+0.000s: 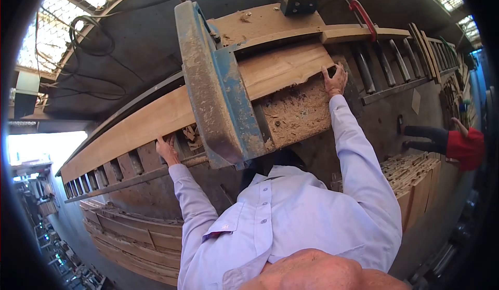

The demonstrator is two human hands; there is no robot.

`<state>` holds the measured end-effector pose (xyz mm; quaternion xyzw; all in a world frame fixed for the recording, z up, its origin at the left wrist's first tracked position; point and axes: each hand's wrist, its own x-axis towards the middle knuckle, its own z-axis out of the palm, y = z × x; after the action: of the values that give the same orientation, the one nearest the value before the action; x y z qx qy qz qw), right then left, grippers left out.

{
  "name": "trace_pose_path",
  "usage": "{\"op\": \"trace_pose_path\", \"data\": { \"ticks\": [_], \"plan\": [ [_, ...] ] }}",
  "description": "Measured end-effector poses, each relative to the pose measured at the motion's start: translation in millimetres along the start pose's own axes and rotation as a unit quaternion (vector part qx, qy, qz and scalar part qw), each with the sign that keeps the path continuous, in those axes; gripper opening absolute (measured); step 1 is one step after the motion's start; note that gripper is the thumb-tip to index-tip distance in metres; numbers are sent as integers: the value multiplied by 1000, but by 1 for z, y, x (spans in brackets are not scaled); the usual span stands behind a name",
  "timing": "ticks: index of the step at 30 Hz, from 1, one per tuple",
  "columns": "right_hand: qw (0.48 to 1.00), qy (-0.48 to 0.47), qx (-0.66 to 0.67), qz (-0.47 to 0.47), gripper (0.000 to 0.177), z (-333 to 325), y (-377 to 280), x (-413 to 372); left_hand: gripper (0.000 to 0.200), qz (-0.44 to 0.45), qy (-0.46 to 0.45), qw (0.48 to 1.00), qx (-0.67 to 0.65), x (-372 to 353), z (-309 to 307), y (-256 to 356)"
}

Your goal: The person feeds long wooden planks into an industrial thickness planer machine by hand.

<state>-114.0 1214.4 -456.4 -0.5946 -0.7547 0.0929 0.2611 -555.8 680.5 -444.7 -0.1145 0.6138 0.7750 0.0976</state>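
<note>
Both hands are on one long board (286, 69), which runs crosswise under a blue machine housing (234, 103), so a stretch of it sticks out on either side. My read is that they're spread that wide because the thing is way too long to steer from one spot.

The left hand (169, 152) sits at the near edge, left of the housing, fingertips up against the wood. The right hand (337, 81) is over on the other side, down by the board's right end, fingers curled with the thumb apart at the corner. Whether either one is truly clamped on or just pressing, I can't make out (the undersides are hidden from up here). Near edge seems a sensible place for them, since it keeps both apart from the housing.

The rollers (136, 162) under the left stretch are probably there to carry the weight, and there's a matching set of rollers (385, 67) off to the right. Along the far side a wooden strip (395, 33) has a red clamp (368, 24) on it, I'd guess so it won't wander. Chips (299, 116) cover the bed near the right hand, and the board's near edge looks ragged there.
</note>
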Motion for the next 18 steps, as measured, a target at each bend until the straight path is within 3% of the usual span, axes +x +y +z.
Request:
{"op": "trace_pose_path", "data": {
  "ticks": [5, 10, 13, 14, 15, 16, 17, 18],
  "plan": [
    [1000, 5, 6, -14, 75, -2, 0, 0, 40, 13, -6, 1000, 13, 9, -7, -10],
    [991, 80, -43, -98, 64, 5, 13, 2, 41, 25, -33, 999, 34, 29, -22, -31],
    [983, 60, 119, -126, 51, 15, 19, 8, 46, 29, 4, 993, 116, 7, -6, -5],
    [993, 47, 53, -98, 53, 15, 19, 8, 49, 29, 50, 995, 76, 16, -8, -16],
    [990, 51, 12, -128, 55, 20, 27, 14, 48, -4, 65, 991, 120, 0, 3, 9],
    [984, 99, -2, -150, 61, 29, 34, 16, 47, 37, 64, 992, 104, 1, -5, 1],
    [992, 42, -40, -115, 66, 22, 30, 17, 46, 188, 73, 946, 255, 29, -27, -31],
    [995, 9, -33, -90, 70, 7, 12, 11, 46, 122, 134, 941, 286, 59, -40, -56]
  ]
}}
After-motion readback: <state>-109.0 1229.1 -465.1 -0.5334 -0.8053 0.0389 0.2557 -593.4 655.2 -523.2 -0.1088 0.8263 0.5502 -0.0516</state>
